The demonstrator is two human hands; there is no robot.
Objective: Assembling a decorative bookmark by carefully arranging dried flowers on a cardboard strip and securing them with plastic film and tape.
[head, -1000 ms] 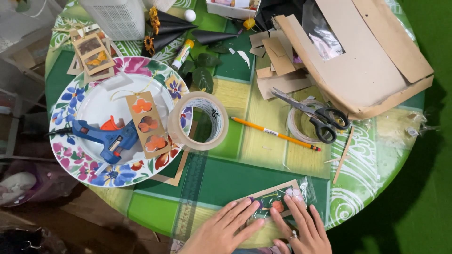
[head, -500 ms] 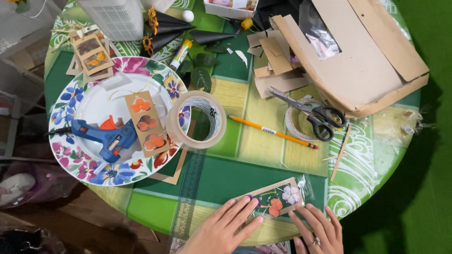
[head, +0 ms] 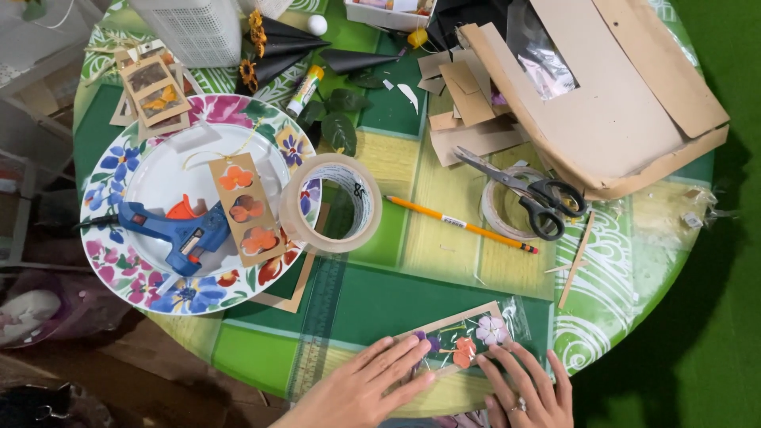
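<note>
Both palms flat: left hand (head: 372, 386) and right hand (head: 527, 388) spread open, pressing the pressed-flower card (head: 464, 345) lying between and just beyond the fingertips. Probably light, thin, easily creased under slick film; best gripped at cardboard edges.

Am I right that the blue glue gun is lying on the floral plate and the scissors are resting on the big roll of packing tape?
Not quite. In the head view the scissors rest on the small clear tape roll, not the big packing tape roll. The blue glue gun does lie on the floral plate.
</note>
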